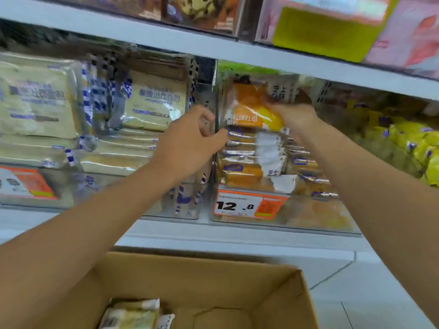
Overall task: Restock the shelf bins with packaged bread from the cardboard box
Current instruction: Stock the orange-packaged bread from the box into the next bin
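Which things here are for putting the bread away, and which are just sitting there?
For the job: orange bread packet in the right hand; clear bin of stacked orange packets; cardboard box; pale bread packets inside it.
Just there: price tag; yellow packets at right; cookie packs on the upper shelf.

The light is bright, even and slightly cool, and it casts no hard shadows. The price tag [249,205] is the sharpest thing in view, and its large digits read cleanly. Left of the tag, the pale bread packets [35,100] smear sideways with motion blur, so their print is barely legible. Just above the tag, white glare streaks the clear wrap of the orange packet [247,108]. Further above it, the shelf rail [213,48] slants and bows with wide-angle distortion, and the upper goods [332,27] are washed out. Right of the tag, the yellow packs [408,138] dissolve into blur. Below the tag, the inside of the cardboard box [213,281] lies in soft shade.
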Action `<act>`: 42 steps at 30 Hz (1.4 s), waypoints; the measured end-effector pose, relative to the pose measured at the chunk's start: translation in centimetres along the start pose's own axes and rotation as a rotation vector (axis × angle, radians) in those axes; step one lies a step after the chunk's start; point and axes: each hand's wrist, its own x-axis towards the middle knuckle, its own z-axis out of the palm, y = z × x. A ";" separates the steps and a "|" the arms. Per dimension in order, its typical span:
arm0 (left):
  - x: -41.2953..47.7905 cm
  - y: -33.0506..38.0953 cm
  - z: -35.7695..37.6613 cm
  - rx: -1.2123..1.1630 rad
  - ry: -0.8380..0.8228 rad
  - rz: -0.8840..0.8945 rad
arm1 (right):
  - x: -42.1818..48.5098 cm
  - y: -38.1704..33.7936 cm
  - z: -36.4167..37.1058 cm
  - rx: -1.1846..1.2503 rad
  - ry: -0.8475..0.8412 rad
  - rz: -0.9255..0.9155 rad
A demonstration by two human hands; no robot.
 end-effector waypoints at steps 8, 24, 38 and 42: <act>-0.4 0.1 0.1 -0.067 0.014 0.031 | 0.8 2.0 1.3 -0.482 0.150 -0.153; -0.3 0.1 0.0 -0.044 0.004 0.024 | 3.3 2.5 2.3 -1.228 -0.084 -0.626; -10.9 2.1 -2.4 -0.011 0.137 -0.070 | -16.0 3.4 -0.3 -0.715 0.024 -0.596; -18.3 -3.2 -1.4 0.080 -0.139 -0.312 | -23.5 9.2 1.0 -0.716 -0.257 -0.369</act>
